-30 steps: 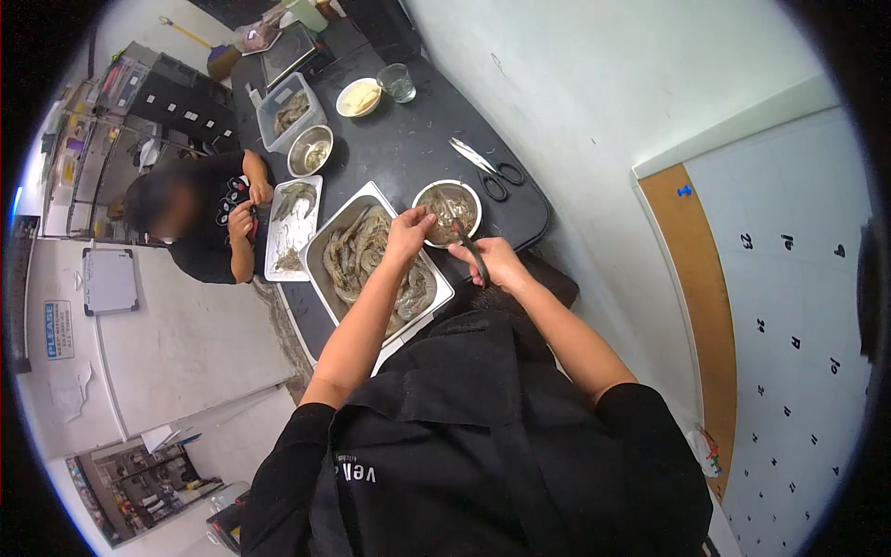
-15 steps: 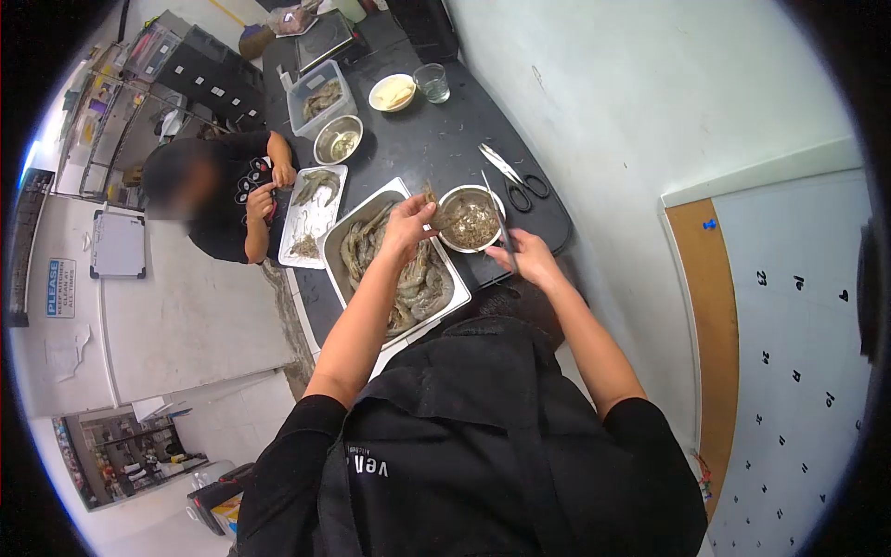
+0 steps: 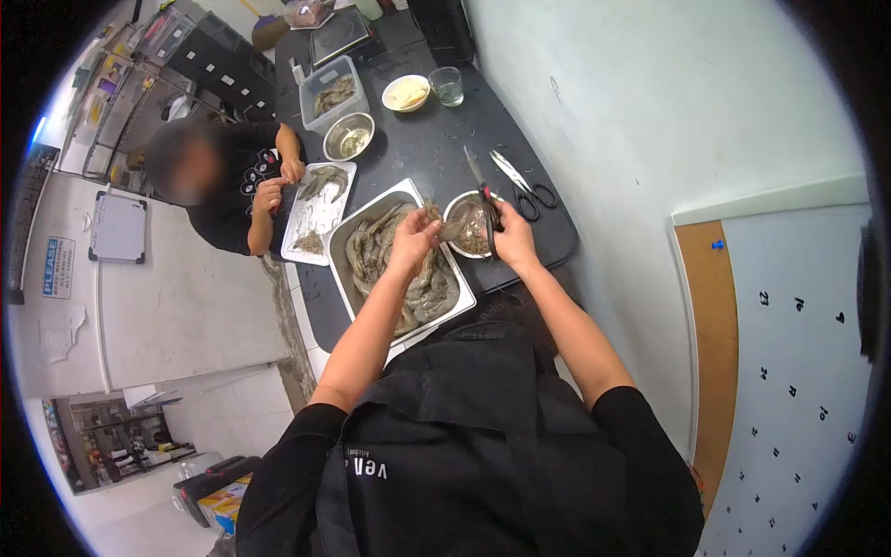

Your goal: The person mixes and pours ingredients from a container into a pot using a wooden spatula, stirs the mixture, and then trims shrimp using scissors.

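Grey-brown, translucent raw shrimp (image 3: 450, 229), in the head view, is pinched in the left hand's (image 3: 414, 243) closed fingers at the round, pale-rimmed metal bowl (image 3: 470, 255); the right hand's (image 3: 512, 243) fingers wrap silver-bladed, red-and-black scissors (image 3: 484, 193). Fingertips are best kept off the blades.

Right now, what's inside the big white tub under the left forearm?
The white tub holds a pile of greyish shrimp. The left hand and left forearm cover part of it; the lower layers and tub floor are hidden.
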A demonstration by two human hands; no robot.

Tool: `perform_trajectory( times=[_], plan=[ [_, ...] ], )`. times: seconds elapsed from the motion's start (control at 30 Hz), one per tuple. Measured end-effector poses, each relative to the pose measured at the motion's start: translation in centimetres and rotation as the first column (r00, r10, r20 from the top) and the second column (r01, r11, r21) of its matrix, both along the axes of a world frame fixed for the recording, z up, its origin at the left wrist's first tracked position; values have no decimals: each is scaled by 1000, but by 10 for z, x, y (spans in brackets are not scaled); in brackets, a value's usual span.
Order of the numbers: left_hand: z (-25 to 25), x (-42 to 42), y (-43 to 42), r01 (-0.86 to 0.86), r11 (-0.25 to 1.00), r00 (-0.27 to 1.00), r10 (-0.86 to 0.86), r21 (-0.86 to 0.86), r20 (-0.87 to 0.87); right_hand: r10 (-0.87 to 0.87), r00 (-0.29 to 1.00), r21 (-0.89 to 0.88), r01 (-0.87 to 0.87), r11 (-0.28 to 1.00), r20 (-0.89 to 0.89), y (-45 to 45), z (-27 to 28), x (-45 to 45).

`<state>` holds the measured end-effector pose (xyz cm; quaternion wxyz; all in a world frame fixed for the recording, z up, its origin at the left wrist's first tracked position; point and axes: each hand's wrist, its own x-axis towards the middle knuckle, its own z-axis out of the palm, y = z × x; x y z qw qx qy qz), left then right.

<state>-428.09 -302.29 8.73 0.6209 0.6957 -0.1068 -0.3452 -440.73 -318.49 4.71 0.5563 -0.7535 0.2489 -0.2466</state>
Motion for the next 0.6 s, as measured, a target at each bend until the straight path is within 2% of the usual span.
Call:
perform_trajectory(
  times=[0.03,0.1,0.13,0.17,0.2,0.23,0.3,0.37,0.47,0.5,0.53,0.57,0.6],
  plan=[
    [-1,3,3,26,999,999,-24,-42,43,1,1000,-5,-1,1000,-5,-3,12,-1],
    [8,6,7,91,996,984,-90,-6,153,19,981,-49,-29,998,-193,-10,24,-1],
    [10,9,8,119,993,976,-118,6,185,16,979,-53,-28,998,-201,-17,10,3],
    [7,11,7,111,993,986,-105,-44,128,19,975,-90,-39,995,-220,-26,-17,11],
    [1,14,6,108,993,986,-101,-49,130,23,972,-128,-54,990,-235,-26,-13,16],
    [-4,18,4,131,991,965,-122,-22,232,21,954,-108,-55,993,-301,-31,-8,18],
    [-7,21,5,106,990,902,-134,90,410,24,980,-71,-38,997,-196,-36,9,22],
    [-2,20,6,115,992,903,-126,50,410,46,994,-46,-51,998,-96,-48,24,26],
    [8,16,7,105,993,938,-82,-49,338,104,987,14,-103,995,-122,-57,28,31],
    [11,16,10,64,998,934,-64,14,353,181,978,65,-175,982,-101,-58,28,30],
    [14,15,14,18,997,929,-45,76,368,184,977,65,-178,982,-110,-57,28,27],
    [16,18,20,24,988,931,-77,150,357,135,985,27,-133,991,-107,-56,26,26],
    [17,17,24,13,988,933,-66,151,355,91,991,-10,-92,996,-98,-53,25,28]
  ],
)
